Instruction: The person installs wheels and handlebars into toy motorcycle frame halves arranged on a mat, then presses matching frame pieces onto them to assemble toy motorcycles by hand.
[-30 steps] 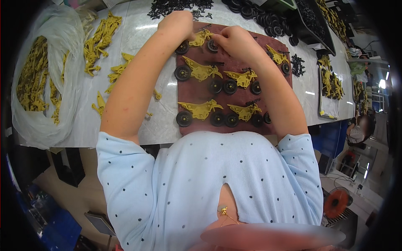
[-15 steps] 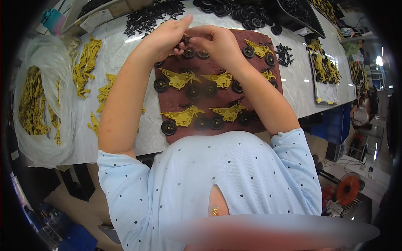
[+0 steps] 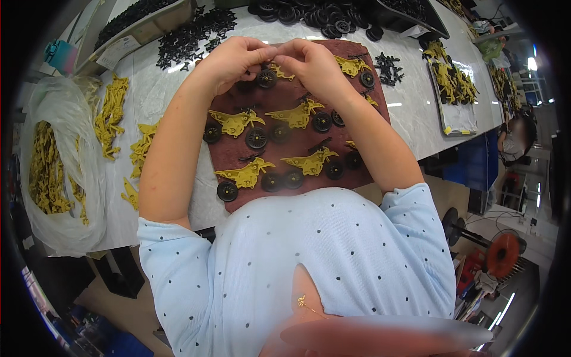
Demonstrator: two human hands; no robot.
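Note:
My left hand and my right hand meet above the far part of a dark red mat. Thumbs and fingertips of both are pinched close together; whatever lies between them is too small or hidden to make out. Just below the fingers are a black spoked wheel and part of a yellow piece. Nearer to me, yellow toy motorcycle bodies lie in rows, among them one at the left, one in the middle and a near one. Black wheels and thin black parts lie beside them.
Loose black parts and a heap of black wheels lie beyond the mat. At left are a plastic bag of yellow pieces and a loose yellow pile. A tray with yellow parts stands right, near small black parts.
My view has shifted, so the mat appears further left. My hands still meet over its far part, fingertips closer together; the dark part seen between them earlier is now hidden.

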